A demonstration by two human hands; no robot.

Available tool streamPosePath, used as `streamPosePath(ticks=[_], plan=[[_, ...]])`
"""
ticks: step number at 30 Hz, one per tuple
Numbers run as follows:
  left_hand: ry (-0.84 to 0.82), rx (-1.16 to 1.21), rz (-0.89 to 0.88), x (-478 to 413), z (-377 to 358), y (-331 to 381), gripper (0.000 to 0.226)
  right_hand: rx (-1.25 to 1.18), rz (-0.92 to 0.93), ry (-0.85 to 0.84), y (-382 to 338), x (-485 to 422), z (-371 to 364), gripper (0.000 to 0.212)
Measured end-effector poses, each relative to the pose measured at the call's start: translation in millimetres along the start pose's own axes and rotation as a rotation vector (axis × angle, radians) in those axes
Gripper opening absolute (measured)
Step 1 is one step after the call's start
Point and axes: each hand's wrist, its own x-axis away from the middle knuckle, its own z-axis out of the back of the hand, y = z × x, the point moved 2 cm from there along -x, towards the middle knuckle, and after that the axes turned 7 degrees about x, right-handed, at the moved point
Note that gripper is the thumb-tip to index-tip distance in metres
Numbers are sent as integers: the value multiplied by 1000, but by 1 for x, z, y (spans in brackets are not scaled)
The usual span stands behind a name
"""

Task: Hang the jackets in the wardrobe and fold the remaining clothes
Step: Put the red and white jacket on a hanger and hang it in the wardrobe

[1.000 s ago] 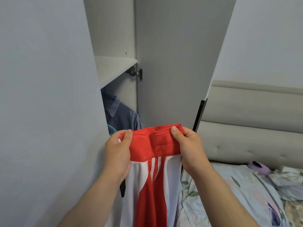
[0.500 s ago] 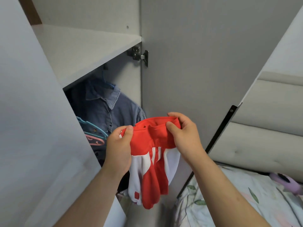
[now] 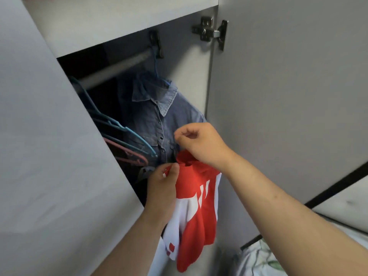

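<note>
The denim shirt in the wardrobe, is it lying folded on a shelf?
No, the denim shirt hangs on a blue hanger hooked over the wardrobe rail, behind the hands.

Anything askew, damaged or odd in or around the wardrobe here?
Nothing looks damaged. The denim shirt hangs normally from the rail. The only untidy thing is the red and white jacket, bunched and hanging crumpled from the left hand, not on a hanger. The right hand is curled above it.

No readable text, label, brand or number anywhere; only plain white stripes on the red-and-white fabric jacket (image 3: 196,208).
</note>
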Motion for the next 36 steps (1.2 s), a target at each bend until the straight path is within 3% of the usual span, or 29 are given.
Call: streamPosePath(ticks=[3,10,20,25,36], plan=[[8,-48,-2,2,4,-6,26,35,41,-110,-15,-19,-24,12],[-21,-119,-4,9,9,-8,21,361,51,-201,-25,-45,-59,52],[-56,-133,5,18,15,4,24,551,128,-81,-35,-50,-74,25],[-43,-128,3,20,15,8,22,562,133,63,-39,-51,-56,21],[-58,-155,20,29,7,8,17,664,4,164,-14,8,21,21]])
